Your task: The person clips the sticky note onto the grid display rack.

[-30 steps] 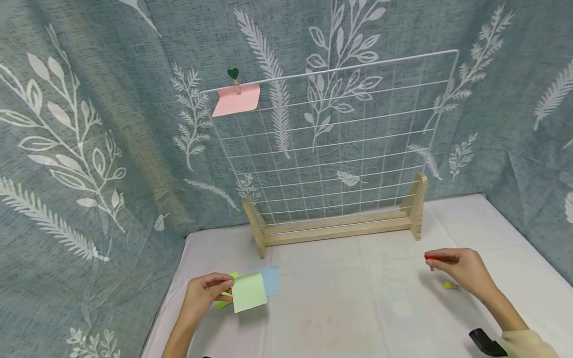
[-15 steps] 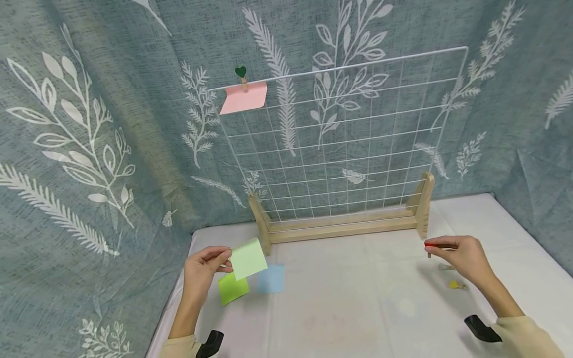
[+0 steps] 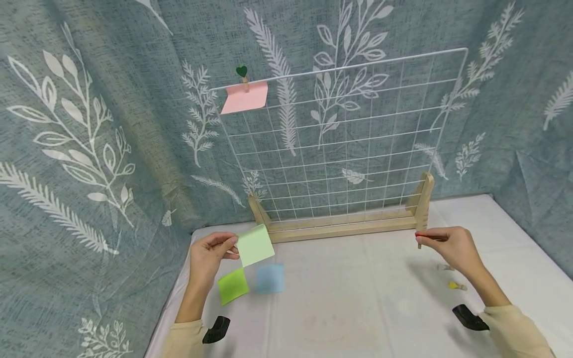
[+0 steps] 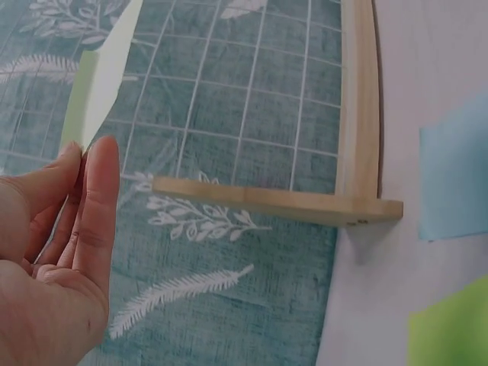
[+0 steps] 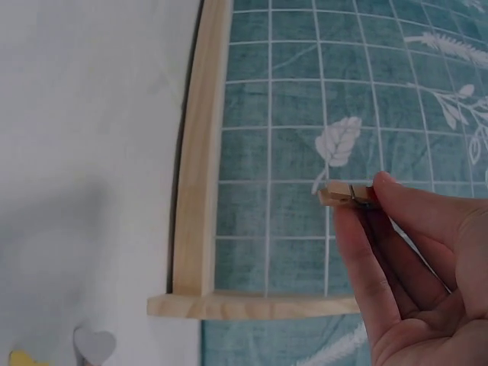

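Observation:
My left hand (image 3: pixel 209 256) pinches a pale green sticky note (image 3: pixel 256 245) by its left edge, thumb against fingers. In the left wrist view that note (image 4: pixel 103 80) appears nearly edge-on, with a crease along it. My right hand (image 3: pixel 452 247) pinches a small wooden clothespin (image 5: pixel 341 194) with a red end, its wooden tip pointing away from the fingers. Below the left hand lie a bright green sticky note (image 3: pixel 233 286) and a blue sticky note (image 3: pixel 270 278). Near the right hand, a yellow-hearted clothespin (image 3: pixel 456 286) and a grey-hearted one (image 5: pixel 94 345) lie on the table.
A white wire grid (image 3: pixel 340 134) stands in a wooden base (image 3: pixel 344 229) at the back of the table. On its top left, a green-heart clothespin (image 3: pixel 242 72) holds a pink sticky note (image 3: pixel 246 97). A leaf-patterned curtain (image 3: pixel 147 149) hangs behind and at the sides.
My left hand has raised the pale green note away from the other notes. The right hand has lifted the red clothespin up and slightly left, uncovering the grey one.

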Demonstrator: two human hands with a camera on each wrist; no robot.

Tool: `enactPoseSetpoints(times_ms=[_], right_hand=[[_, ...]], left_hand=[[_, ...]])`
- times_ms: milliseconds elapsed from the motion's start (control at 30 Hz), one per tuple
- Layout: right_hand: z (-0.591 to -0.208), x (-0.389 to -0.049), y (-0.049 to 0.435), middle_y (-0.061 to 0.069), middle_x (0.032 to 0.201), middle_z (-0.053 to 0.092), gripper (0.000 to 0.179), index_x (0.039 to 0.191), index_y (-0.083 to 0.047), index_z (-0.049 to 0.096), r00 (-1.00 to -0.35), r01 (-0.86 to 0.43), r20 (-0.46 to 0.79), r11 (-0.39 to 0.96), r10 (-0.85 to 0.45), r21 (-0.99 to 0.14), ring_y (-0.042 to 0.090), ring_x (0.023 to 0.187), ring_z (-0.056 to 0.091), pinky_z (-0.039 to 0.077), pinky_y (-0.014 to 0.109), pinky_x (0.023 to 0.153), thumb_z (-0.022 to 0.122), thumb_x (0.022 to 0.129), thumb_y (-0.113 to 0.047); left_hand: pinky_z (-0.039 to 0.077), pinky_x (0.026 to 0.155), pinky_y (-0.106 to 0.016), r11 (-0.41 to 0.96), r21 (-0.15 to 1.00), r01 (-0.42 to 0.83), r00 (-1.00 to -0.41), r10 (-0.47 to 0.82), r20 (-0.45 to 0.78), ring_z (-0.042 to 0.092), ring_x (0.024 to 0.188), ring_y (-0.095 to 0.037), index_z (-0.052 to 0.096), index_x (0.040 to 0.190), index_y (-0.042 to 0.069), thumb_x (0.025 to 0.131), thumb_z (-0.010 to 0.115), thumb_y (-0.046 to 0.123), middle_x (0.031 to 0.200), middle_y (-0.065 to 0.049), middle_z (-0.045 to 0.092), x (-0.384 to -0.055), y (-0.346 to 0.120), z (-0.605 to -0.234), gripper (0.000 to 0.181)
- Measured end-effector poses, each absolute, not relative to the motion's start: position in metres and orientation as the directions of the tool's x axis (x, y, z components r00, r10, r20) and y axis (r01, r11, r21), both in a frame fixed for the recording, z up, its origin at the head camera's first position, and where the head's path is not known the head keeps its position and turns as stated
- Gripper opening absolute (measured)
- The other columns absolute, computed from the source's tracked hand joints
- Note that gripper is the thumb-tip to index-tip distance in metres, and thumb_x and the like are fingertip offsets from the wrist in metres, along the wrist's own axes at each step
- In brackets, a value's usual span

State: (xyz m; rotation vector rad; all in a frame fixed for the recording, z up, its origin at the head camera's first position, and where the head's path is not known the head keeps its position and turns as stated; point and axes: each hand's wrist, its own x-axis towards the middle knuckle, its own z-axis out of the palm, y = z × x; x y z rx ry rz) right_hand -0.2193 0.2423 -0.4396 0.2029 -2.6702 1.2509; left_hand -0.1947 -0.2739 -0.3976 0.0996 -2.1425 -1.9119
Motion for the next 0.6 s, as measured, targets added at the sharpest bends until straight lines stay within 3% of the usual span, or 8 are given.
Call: enactPoseSetpoints(times_ms=[600], right_hand=[[-0.417, -0.232, 0.226, 0.019, 0.100, 0.073, 0.027, 0.104, 0.000, 0.076, -0.962, -0.256, 0.260, 0.597, -0.082, -0.760, -0.005, 0.076, 0.063, 0.055, 0.018, 0.063, 0.073, 0.090, -0.024]], left_hand=[[0.062, 0.061, -0.038, 0.108, 0.975, 0.192, -0.963, -0.172, 0.209, 0.067, 0.062, -0.017, 0.067, 0.103, -0.012, 0.089, 0.073, 0.008, 0.072, -0.006, 0.068, -0.210, -0.253, -0.372, 0.026]])
